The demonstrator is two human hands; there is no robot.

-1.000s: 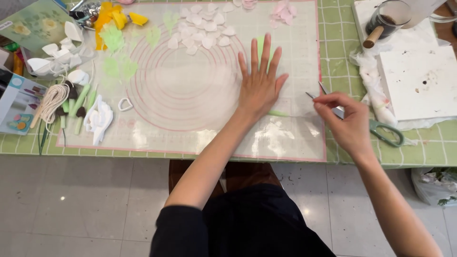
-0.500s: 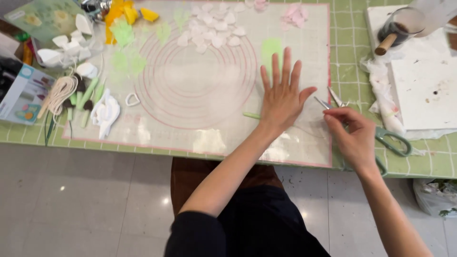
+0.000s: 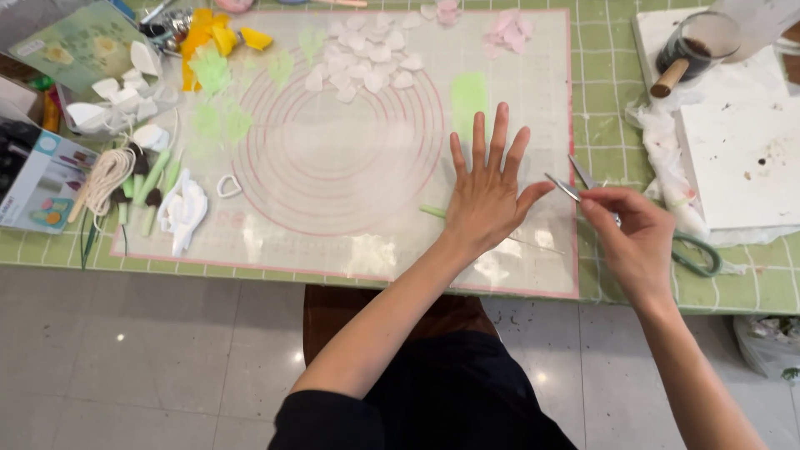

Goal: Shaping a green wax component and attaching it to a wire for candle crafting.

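Left arm: you reach it forward across the clear mat (image 3: 350, 233)
Left hand (image 3: 487, 196): flat, fingers spread wide, holding nothing, pressing on a thin green stem (image 3: 433, 212)
Right hand (image 3: 637, 233): curled round the scissors (image 3: 583, 185), gripping them
Scissors: shiny metal blades point at your left hand, just beside it
Mat: smooth, see-through, with pink rings
Petals (image 3: 371, 62): small, soft, white, at the far edge of the mat

Thin green stem (image 3: 433, 212) — flat, end under left hand (image 3: 490, 193); tweezers (image 3: 569, 184), perhaps.
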